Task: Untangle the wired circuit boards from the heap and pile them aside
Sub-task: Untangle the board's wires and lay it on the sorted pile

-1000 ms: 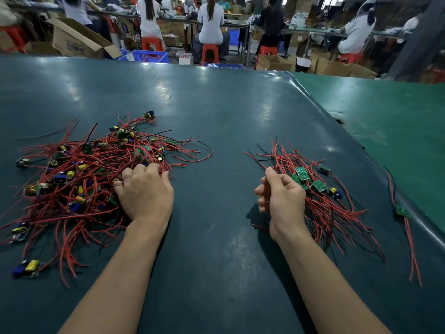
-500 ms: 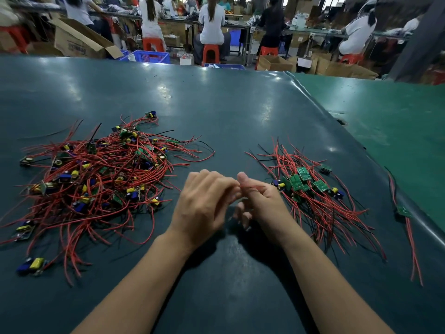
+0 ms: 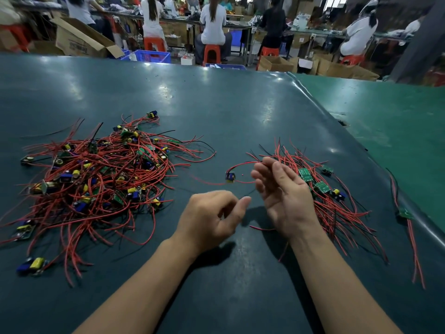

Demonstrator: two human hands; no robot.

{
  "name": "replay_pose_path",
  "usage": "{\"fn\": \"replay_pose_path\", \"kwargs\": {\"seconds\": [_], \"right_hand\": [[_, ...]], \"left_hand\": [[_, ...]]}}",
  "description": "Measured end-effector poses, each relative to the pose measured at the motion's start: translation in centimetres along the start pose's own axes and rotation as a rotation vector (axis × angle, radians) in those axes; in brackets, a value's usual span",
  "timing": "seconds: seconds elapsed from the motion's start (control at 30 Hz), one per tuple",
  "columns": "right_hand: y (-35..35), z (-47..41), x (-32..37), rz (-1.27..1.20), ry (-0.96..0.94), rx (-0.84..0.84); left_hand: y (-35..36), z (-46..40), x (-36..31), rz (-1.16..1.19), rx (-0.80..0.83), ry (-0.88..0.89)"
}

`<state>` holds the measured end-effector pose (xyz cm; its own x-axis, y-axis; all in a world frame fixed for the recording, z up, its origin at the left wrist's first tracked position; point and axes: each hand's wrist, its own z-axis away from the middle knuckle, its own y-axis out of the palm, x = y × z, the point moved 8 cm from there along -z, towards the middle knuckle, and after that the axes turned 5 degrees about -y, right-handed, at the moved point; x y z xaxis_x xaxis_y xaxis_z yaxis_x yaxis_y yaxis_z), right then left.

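Note:
A tangled heap (image 3: 96, 179) of red-wired circuit boards with yellow and blue parts lies on the left of the dark table. A smaller sorted pile (image 3: 334, 201) of green boards and red wires lies on the right. Between them, one small board (image 3: 230, 176) dangles on a red wire loop that runs to the fingertips of my right hand (image 3: 284, 198), raised palm-left just in front of the sorted pile. My left hand (image 3: 212, 218) hovers close beside it, fingers curled and thumb out, with nothing visible in its grip.
A single wired board (image 3: 407, 213) lies apart near the table's raised right edge (image 3: 361, 150), with a lighter green table beyond. Past the far edge, several seated people, red stools, cardboard boxes (image 3: 79, 39) and a blue crate (image 3: 151, 55).
My left hand left the heap and met the right at the centre. Now the hands have parted, and the right has lifted with one board hanging from its wires.

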<state>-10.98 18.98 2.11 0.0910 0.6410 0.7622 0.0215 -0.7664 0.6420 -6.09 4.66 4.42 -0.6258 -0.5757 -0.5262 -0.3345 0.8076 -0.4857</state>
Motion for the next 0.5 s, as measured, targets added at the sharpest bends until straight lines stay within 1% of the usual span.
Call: {"fn": "replay_pose_path", "kwargs": {"seconds": [0.03,0.1,0.17,0.2,0.23,0.3,0.37,0.43,0.5], "right_hand": [[0.0,0.1,0.1,-0.036,0.018,0.017],[0.3,0.4,0.1,-0.053,0.058,0.074],[0.5,0.7,-0.2,-0.046,0.088,0.129],[0.6,0.8,-0.3,-0.038,0.097,0.15],[0.7,0.8,-0.4,-0.023,0.099,0.163],[0.7,0.8,-0.5,-0.004,0.097,0.163],[0.5,0.6,-0.4,-0.028,0.097,0.136],[0.3,0.4,-0.7,-0.044,0.118,0.115],[0.4,0.6,-1.7,0.056,0.168,0.112]], "left_hand": [[0.7,0.0,0.8,0.034,0.064,-0.1],[1.3,0.1,2.7,0.189,0.098,-0.349],[1.5,0.3,4.8,0.465,0.055,-0.628],[1.6,0.4,5.5,0.622,0.03,-0.734],[1.8,0.4,5.9,0.753,0.014,-0.796],[1.7,0.2,5.8,0.912,-0.013,-0.812],[1.6,0.2,5.5,1.031,-0.051,-0.817],[1.8,0.2,5.7,1.143,-0.072,-0.859],[1.8,0.3,5.8,1.179,-0.078,-0.868]]}}
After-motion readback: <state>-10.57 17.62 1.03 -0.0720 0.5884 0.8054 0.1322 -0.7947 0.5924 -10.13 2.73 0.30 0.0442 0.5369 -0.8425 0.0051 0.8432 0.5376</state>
